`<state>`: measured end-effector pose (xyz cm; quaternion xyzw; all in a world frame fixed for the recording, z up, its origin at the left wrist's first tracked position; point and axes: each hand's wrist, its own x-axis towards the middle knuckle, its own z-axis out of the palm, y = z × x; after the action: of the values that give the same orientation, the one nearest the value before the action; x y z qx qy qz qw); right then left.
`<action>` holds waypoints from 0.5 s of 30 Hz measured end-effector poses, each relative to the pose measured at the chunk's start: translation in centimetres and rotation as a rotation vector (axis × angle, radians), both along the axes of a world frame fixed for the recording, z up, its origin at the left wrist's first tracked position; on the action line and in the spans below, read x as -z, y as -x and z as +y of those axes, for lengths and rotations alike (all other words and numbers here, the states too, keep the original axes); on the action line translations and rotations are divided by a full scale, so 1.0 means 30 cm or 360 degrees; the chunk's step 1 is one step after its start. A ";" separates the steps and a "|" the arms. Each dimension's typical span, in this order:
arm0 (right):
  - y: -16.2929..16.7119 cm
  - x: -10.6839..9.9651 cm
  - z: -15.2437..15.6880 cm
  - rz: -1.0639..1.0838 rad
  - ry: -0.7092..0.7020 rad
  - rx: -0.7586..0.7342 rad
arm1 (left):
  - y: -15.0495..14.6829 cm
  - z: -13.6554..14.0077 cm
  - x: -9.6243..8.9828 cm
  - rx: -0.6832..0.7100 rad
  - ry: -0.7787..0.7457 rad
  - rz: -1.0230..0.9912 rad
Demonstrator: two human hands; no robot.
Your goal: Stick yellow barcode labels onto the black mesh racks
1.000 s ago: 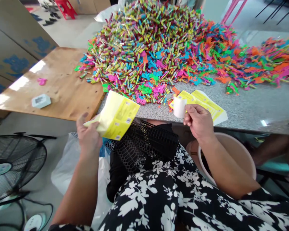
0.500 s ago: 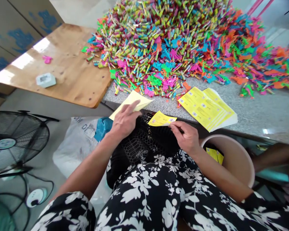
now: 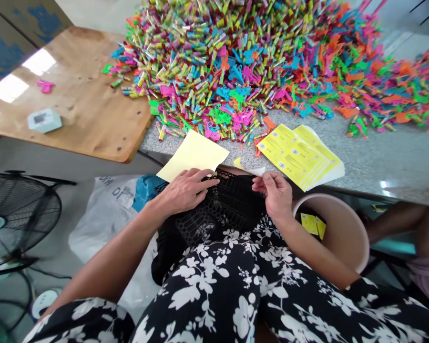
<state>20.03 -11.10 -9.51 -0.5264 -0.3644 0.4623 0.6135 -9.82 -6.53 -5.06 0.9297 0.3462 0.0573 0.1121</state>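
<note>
A pale yellow paper sheet (image 3: pixel 196 153), blank side up, lies across the counter's front edge. My left hand (image 3: pixel 186 191) rests flat on its near edge, fingers stretched out and slightly apart. Between thumb and forefinger, my right hand (image 3: pixel 276 194) pinches a small yellow label (image 3: pixel 249 166). The label is curled and seen nearly edge-on, with its white side partly showing. Just right of it, a fanned stack of yellow printed label sheets (image 3: pixel 295 155) sits on the counter.
A large heap of colourful small tubes and plastic pieces (image 3: pixel 214 62) covers the granite counter (image 3: pixel 389 166). At my right stands a pale bucket (image 3: pixel 346 228) with yellow labels inside. A wooden board (image 3: pixel 89 90) holds a small white device (image 3: pixel 45 120). A fan (image 3: pixel 17 214) stands left. Another person's arm (image 3: pixel 396 221) shows at right.
The label in my right hand has turned from flat, print up, to curled and edge-on. My left hand has moved down the sheet, which now lies flatter. The view has shifted slightly.
</note>
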 end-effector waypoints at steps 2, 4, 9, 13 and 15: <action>0.002 -0.005 0.003 0.0104 0.0016 -0.0036 | 0.005 0.017 -0.001 0.0092 0.0013 0.0024; 0.004 -0.010 0.007 0.0173 0.0049 -0.0067 | 0.008 0.035 0.012 0.0154 -0.0001 0.0017; -0.015 -0.027 0.022 0.0307 0.0078 -0.0119 | 0.017 0.054 0.055 0.0210 -0.0164 0.0010; -0.054 -0.072 0.039 0.0264 -0.0033 -0.0048 | 0.042 0.060 0.015 0.0168 -0.0271 -0.0076; -0.074 -0.098 0.047 0.0218 -0.0068 0.0017 | 0.055 0.069 -0.029 0.0131 -0.0331 -0.0136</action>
<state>22.25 -9.69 -6.57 -0.4823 -0.3284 0.4861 0.6505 -11.47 -4.46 -4.19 0.9464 0.2949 0.1277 0.0319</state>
